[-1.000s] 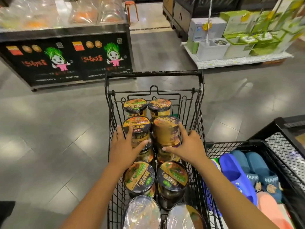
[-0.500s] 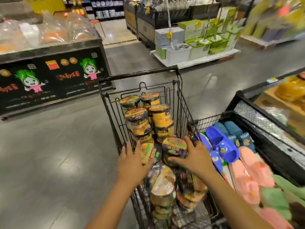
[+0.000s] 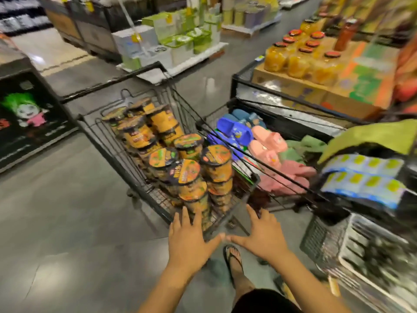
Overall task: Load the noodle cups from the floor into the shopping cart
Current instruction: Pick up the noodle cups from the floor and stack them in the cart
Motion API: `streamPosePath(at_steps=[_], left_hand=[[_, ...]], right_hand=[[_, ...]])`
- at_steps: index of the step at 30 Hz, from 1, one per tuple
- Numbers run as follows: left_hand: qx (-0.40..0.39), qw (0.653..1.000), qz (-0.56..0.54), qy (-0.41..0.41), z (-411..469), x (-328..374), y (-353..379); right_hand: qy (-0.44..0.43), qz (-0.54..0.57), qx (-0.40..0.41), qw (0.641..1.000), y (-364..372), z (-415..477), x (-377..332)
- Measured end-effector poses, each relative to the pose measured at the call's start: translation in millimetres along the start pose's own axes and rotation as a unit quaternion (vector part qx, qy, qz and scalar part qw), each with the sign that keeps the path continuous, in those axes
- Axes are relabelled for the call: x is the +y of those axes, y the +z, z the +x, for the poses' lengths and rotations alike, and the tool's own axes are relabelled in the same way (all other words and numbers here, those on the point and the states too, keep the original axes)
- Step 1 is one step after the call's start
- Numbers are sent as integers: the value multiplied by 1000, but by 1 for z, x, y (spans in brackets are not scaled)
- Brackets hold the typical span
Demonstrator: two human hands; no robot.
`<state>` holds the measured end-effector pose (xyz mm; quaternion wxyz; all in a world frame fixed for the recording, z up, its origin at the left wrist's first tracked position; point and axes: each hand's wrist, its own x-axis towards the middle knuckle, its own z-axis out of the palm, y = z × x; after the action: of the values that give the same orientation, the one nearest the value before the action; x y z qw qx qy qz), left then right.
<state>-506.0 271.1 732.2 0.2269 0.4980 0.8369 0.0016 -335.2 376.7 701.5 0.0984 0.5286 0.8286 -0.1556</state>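
The black wire shopping cart [image 3: 108, 145] stands on the grey floor, packed with several stacked noodle cups [image 3: 187, 170] with orange and green lids. My left hand [image 3: 188, 240] hovers at the cart's near end, fingers straight and spread, holding nothing. My right hand [image 3: 262, 236] is beside it to the right, also flat and spread, empty. Both hands are outside the basket, just short of its near wall. No cups show on the floor in this blurred view.
A low wire bin of slippers [image 3: 266, 145] presses against the cart's right side. Behind it stands a display of orange jars [image 3: 297, 57]. A black counter with a cartoon [image 3: 24, 114] is at the left. My sandalled foot [image 3: 234, 260] is below my hands.
Both hands let go of the cups and pulled back out of the cart toward me. The view swung right and back, so the cart now looks tilted and farther off.
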Motion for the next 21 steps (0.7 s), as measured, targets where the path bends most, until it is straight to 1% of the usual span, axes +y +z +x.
streamPosePath(at_steps=[4, 8, 11, 15, 19, 21], left_hand=[[-72, 994, 48, 71, -25, 35, 43], [-130, 977, 107, 133, -44, 70, 82], [-153, 963, 141, 170, -52, 94, 105], [-199, 947, 166, 191, -56, 137, 130], [-197, 941, 180, 206, -57, 186, 158], [-193, 944, 177, 202, -59, 211, 177]], right_hand=[[96, 35, -68, 992, 29, -59, 58], [174, 72, -116, 975, 52, -114, 107], [241, 97, -114, 959, 71, -147, 138], [308, 121, -130, 935, 85, -181, 187], [346, 155, -133, 916, 90, -205, 247], [351, 160, -132, 913, 94, -213, 283]])
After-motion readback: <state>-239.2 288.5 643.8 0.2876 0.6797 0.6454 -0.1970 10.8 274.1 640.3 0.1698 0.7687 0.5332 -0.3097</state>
